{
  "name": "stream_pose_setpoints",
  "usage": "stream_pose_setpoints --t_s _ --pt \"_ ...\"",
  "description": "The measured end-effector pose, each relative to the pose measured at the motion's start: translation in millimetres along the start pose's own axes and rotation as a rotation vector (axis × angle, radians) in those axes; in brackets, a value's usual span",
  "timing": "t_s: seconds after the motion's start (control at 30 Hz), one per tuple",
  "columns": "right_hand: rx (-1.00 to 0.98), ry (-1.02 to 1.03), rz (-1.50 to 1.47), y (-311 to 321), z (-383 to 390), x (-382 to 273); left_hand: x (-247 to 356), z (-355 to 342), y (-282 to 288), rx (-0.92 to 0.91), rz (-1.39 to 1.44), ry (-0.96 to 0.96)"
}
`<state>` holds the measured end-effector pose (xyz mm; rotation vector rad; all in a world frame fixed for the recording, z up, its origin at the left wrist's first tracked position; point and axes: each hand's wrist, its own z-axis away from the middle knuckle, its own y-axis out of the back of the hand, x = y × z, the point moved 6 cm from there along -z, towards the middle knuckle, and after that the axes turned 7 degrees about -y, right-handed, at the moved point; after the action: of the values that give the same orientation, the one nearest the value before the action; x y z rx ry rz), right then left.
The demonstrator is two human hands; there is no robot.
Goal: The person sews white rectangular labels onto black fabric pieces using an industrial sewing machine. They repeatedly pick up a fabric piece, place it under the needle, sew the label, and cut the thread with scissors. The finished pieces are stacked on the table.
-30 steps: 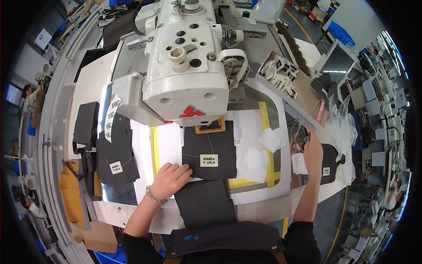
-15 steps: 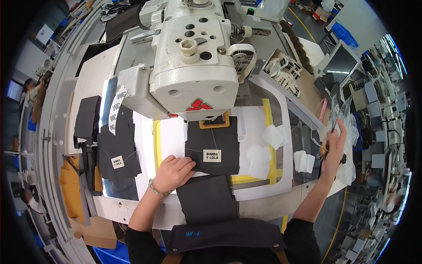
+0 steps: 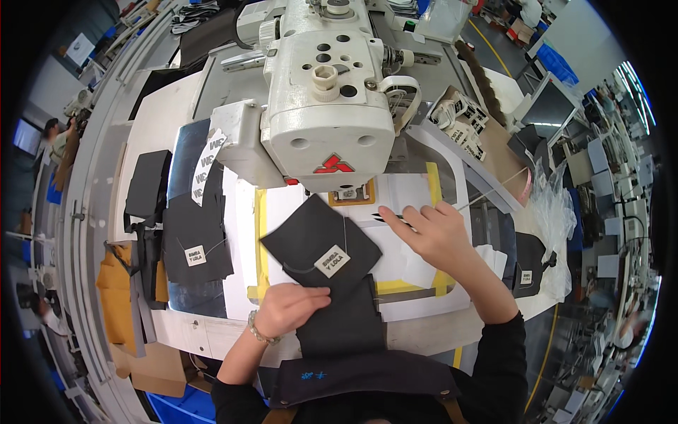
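Observation:
My left hand (image 3: 291, 308) pinches the lower edge of a black fabric piece (image 3: 304, 230), turned at a slant under the sewing machine head. A small pale label (image 3: 332, 261) sits on this piece, with loose thread ends trailing from it. My right hand (image 3: 431, 233) is closed around thread snips (image 3: 379, 218), mostly hidden by the fingers. Their dark pointed tips reach toward the thread at the right of the piece. Beneath and nearer me lies another black fabric strip (image 3: 342, 325).
The white sewing machine head (image 3: 328, 134) overhangs the work, with a yellow-edged frame (image 3: 352, 193) below. At left lies a labelled black stack (image 3: 198, 240); another labelled black piece (image 3: 528, 265) lies at right. A tray (image 3: 494, 177) holds loose labels beside crumpled clear plastic (image 3: 554, 205).
My right hand has come in from the far right with the snips. The left hand has drawn the fabric piece out and turned it. The labelled piece at right is now uncovered.

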<state>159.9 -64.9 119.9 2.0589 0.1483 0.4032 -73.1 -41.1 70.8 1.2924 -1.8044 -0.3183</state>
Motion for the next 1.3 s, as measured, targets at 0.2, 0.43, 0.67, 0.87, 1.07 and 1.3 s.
stream_pose_setpoints --t_s 0.2,0.43,0.67,0.87,1.07,1.3 --pt "-0.004 0.145 -0.092 -53 -7 -15 35 1 -18 -0.175 -0.284 -0.224" --pt "-0.039 0.14 -0.156 -68 -14 -21 39 1 -23 -0.172 -0.33 -0.245" --pt "0.048 0.113 -0.211 -74 -17 -27 39 2 -28 -0.166 -0.323 -0.258" --pt "0.0 0.102 -0.203 -80 -19 -28 39 2 -31 -0.167 -0.328 -0.273" --pt "-0.007 0.106 -0.213 -80 -21 -29 41 2 -29 -0.169 -0.336 -0.273" --pt "0.01 0.095 -0.242 -84 -22 -34 39 7 -30 -0.164 -0.347 -0.277"
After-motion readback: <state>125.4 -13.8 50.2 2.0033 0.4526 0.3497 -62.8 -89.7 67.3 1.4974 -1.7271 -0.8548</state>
